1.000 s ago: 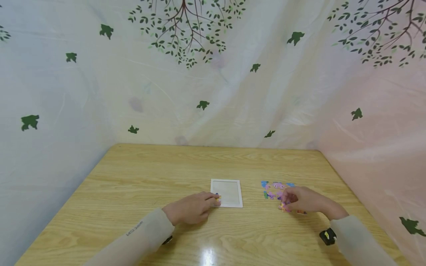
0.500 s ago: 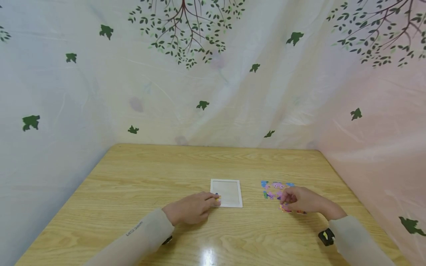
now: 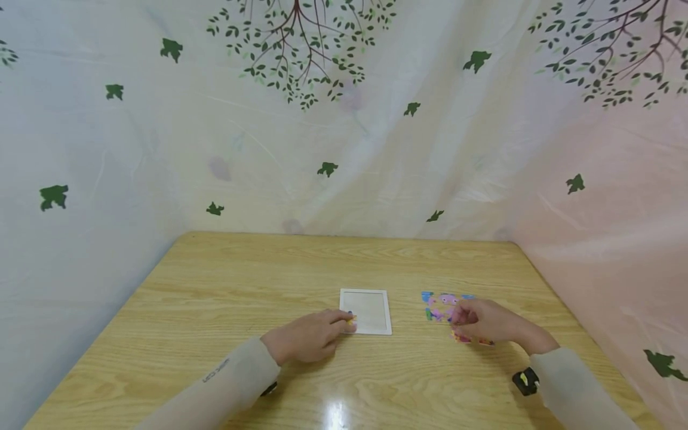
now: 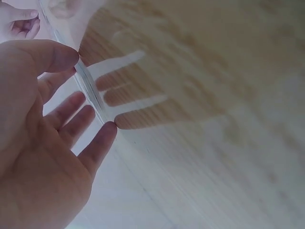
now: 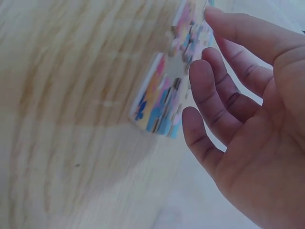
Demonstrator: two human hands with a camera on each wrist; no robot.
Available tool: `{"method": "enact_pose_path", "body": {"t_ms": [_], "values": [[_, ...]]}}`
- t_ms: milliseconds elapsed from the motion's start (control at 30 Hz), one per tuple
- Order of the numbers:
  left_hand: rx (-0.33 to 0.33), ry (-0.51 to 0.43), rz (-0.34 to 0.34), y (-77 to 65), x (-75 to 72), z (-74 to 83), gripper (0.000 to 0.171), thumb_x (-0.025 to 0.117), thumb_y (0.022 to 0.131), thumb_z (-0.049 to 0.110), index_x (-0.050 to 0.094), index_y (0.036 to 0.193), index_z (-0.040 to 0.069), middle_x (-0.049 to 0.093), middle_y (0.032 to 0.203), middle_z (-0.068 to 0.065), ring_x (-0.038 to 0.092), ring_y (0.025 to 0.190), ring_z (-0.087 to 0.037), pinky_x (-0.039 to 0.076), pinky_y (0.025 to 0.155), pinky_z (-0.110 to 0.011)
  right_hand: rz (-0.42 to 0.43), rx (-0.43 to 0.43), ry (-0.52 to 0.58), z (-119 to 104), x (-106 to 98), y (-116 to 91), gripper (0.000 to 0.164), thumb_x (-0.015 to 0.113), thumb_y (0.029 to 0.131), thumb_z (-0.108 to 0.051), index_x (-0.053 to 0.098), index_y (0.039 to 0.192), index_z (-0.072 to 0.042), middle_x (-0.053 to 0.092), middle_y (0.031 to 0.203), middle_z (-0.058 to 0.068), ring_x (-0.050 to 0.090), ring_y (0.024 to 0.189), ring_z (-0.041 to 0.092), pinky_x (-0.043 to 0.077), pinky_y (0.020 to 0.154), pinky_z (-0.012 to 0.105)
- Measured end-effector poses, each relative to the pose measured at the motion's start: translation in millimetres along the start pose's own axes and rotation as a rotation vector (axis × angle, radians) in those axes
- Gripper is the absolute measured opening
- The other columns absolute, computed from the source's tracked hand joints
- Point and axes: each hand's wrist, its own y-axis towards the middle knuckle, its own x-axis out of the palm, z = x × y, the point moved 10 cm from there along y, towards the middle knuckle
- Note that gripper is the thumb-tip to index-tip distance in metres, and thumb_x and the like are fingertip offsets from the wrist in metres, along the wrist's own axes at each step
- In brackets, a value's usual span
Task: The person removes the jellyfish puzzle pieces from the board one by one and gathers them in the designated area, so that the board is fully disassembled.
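A white square puzzle tray point(image 3: 388, 313) lies mid-table, with a small yellow-and-pink puzzle piece point(image 3: 352, 321) in its near left corner. My left hand point(image 3: 314, 336) rests at that corner, fingertips on the piece and the rim; in the left wrist view the fingers of the left hand point(image 4: 52, 129) reach relaxed to the tray's edge. To the right, my right hand point(image 3: 481, 321) is low over the loose puzzle pieces point(image 3: 443, 304), thumb and index finger together at a piece. In the right wrist view, a thin pale edge shows at the thumb tip of the right hand point(image 5: 238, 90), other fingers loosely curled.
The wooden table point(image 3: 258, 269) carries the tray and pieces. Behind it hangs a pale curtain point(image 3: 279, 149) printed with branches and green birds. More pieces point(image 3: 486, 342) lie under and in front of the right hand. A dark wrist device point(image 3: 525, 381) sits by the right sleeve.
My right hand has shifted slightly up and left, covering more of the pink pieces, and the nearest yellow-pink pieces look different under the fingers. The left hand and tray stay in place.
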Motion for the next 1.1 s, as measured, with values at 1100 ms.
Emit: {"method": "enact_pose_path", "body": {"t_ms": [1100], "values": [[-0.079, -0.011, -0.069, -7.3, 3.1, -9.1, 0.049, 0.055, 0.105, 0.010, 0.053, 0.154, 0.018, 0.056, 0.146, -0.010, 0.056, 0.133, -0.028, 0.048, 0.110, -0.043, -0.022, -0.243, -0.156, -111.4, 77.9, 112.4, 0.028, 0.071, 0.097, -0.012, 0.072, 0.121, 0.004, 0.069, 0.099, 0.001, 0.062, 0.087, 0.006, 0.055, 0.079, 0.025]]}}
